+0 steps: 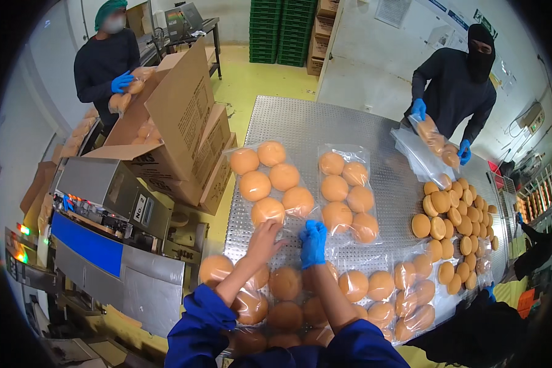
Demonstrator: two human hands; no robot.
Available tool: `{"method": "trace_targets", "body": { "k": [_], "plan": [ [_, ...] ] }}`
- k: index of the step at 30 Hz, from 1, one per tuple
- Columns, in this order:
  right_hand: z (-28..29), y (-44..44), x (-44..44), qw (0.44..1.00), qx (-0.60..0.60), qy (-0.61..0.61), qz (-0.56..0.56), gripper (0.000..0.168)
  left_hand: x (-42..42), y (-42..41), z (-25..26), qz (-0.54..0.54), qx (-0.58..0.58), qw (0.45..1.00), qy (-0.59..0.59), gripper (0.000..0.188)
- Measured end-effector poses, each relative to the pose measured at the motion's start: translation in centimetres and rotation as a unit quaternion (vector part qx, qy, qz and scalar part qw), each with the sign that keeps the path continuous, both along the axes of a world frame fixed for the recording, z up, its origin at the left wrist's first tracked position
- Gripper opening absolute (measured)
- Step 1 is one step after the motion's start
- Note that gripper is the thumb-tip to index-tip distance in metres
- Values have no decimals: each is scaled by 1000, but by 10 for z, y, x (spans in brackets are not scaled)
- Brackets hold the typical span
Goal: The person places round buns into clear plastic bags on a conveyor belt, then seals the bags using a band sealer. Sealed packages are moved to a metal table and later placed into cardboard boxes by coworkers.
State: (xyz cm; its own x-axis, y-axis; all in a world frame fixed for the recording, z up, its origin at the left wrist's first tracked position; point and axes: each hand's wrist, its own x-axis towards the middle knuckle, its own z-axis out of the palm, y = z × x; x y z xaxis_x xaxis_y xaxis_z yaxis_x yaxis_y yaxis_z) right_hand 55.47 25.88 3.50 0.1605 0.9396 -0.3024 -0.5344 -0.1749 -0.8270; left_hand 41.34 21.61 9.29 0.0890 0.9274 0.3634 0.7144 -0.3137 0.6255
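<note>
A clear plastic bag of round buns [284,177] lies flat on the perforated metal table in front of me, its near end towards me. My bare left hand [266,241] curls its fingers on the film at that near end, by the closest bun. To its right, my right hand [313,243], in a blue glove, is bunched around the film at the bag's near right corner; its fingertips are partly hidden. Beside it lies a second bag of buns [348,193]. More bagged buns [285,283] lie below my forearms, partly covered by them.
Loose buns [464,216] are heaped on the table's right side [395,138]. Across from me a masked person [455,87] holds a bag of buns. At left, another person [108,60] holds bagged buns over an open cardboard box [179,115]. A machine [115,198] stands close by.
</note>
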Motion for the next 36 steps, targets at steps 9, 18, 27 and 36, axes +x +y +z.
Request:
{"method": "trace_targets", "body": {
  "k": [9,18,27,36],
  "plan": [
    [22,-50,26,996,39,-76,1,20,24,9,-49,34,36,969,241,11],
    [36,-52,21,978,-62,91,179,19,19,9,-25,33,-43,996,67,5],
    [41,-12,-34,886,-252,303,245,22,-1,-51,16,-26,-63,993,-93,9],
    [-15,32,-61,987,-146,-64,-1,22,-105,-204,63,78,-83,974,-198,13]
  ]
}}
